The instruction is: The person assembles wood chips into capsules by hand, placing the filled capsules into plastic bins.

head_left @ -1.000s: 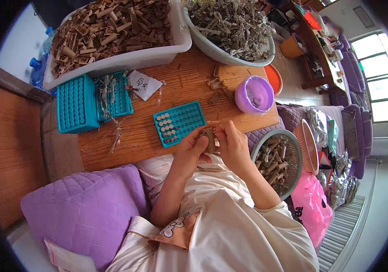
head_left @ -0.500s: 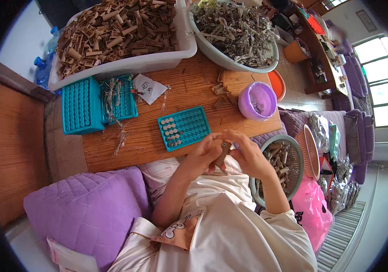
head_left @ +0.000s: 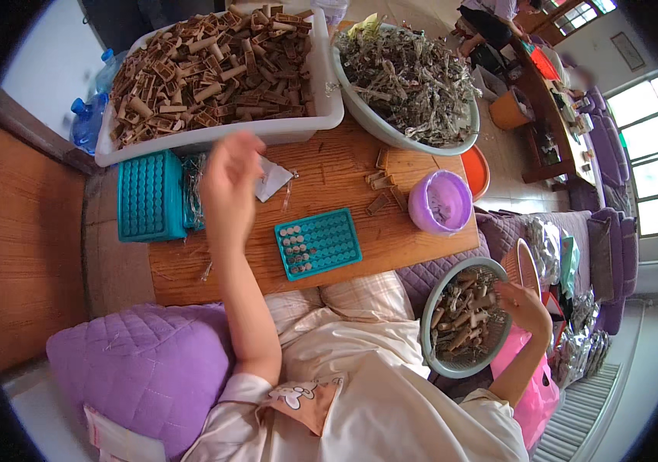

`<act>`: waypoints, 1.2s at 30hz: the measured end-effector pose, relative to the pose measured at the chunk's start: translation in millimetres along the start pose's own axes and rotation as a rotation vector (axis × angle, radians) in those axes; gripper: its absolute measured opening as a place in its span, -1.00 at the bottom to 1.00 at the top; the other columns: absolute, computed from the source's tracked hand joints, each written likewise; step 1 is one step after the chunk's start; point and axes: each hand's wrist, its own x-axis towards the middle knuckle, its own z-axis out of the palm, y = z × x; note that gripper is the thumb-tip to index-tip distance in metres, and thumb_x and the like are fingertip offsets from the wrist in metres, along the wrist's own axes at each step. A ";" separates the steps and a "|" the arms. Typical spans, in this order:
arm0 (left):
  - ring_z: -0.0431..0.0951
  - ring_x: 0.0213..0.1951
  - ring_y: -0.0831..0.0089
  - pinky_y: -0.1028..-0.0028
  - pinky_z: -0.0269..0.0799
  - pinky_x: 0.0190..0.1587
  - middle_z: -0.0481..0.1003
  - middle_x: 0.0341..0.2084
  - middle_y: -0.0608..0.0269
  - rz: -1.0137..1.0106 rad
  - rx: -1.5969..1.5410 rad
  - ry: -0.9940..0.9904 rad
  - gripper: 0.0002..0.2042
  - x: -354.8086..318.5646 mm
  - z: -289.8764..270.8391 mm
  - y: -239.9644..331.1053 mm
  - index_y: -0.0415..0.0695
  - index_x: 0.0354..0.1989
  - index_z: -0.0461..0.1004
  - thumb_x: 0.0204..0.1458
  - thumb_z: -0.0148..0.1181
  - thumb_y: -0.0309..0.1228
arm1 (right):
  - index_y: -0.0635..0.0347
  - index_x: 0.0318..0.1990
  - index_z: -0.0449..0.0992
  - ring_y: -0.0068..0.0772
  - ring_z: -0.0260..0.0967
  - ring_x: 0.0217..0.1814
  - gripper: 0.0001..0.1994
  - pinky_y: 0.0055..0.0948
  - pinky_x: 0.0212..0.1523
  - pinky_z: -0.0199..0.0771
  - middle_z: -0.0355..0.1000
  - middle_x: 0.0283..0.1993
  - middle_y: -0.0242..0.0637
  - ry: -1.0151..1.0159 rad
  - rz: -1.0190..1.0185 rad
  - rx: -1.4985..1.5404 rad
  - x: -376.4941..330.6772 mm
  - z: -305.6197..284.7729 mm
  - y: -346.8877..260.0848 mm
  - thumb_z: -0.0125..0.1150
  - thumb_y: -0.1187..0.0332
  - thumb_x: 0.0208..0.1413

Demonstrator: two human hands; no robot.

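Observation:
My left hand (head_left: pixel 231 171), smeared by motion, is over the table near the front wall of a big white tub (head_left: pixel 213 132). Its fingers are too blurred to read, and it partly hides a teal tray with thin wire-like pieces (head_left: pixel 194 189). At the right rim of a grey-green basket (head_left: pixel 430 304) is my right hand (head_left: pixel 525 308), fingers stretched apart, with nothing seen in them. Brown half-tube pieces (head_left: pixel 464 319) fill that basket. A teal tray (head_left: pixel 337 245) before me holds small round silvery pieces (head_left: pixel 292 239) in its left columns.
Brown pieces (head_left: pixel 213 61) heap the white tub. Beside it stands a basin (head_left: pixel 390 138) of tangled silvery strands. A purple bowl (head_left: pixel 421 204) sits at the table's right edge, near loose brown pieces (head_left: pixel 380 181). Stacked teal trays (head_left: pixel 148 196) and white paper (head_left: pixel 271 181) lie left.
My hands were together over my lap around a brown piece; they have parted. The left went up and left, the right moved right to the basket. The piece is no longer between them.

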 end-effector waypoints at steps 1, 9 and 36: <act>0.45 -0.42 0.52 0.56 0.33 -0.39 0.46 -0.40 0.26 -0.032 0.236 0.120 -0.83 21.5 -2.3 6.0 -0.12 -0.26 0.37 -0.07 -0.01 -0.44 | 0.29 -0.18 0.31 -0.17 0.30 -0.19 -0.72 -0.40 -0.17 0.25 0.34 -0.23 -0.09 -0.067 0.058 -0.079 1.7 -0.5 -0.4 0.01 0.48 -0.13; 0.44 -0.28 0.22 0.29 0.37 -0.28 0.42 -0.31 0.07 -0.109 1.301 -0.407 -0.79 162.5 22.5 -77.6 -0.12 -0.31 0.42 -0.16 -0.05 -0.55 | 0.26 -0.14 0.31 -0.11 0.27 -0.13 -0.68 -0.36 -0.16 0.24 0.33 -0.20 -0.09 0.002 -0.132 -0.083 53.8 -2.7 -52.5 0.03 0.47 -0.14; 0.39 -0.55 0.40 0.49 0.35 -0.51 0.30 -0.62 0.22 -0.271 -1.093 -0.480 -0.88 -53.1 40.1 7.8 -0.19 -0.36 0.18 -0.04 -0.12 -0.42 | 0.05 -0.33 0.47 -0.05 0.20 -0.12 -0.79 -0.26 -0.22 0.31 0.29 -0.23 -0.08 0.855 -0.259 -0.497 354.7 -86.0 -136.3 0.10 0.25 -0.17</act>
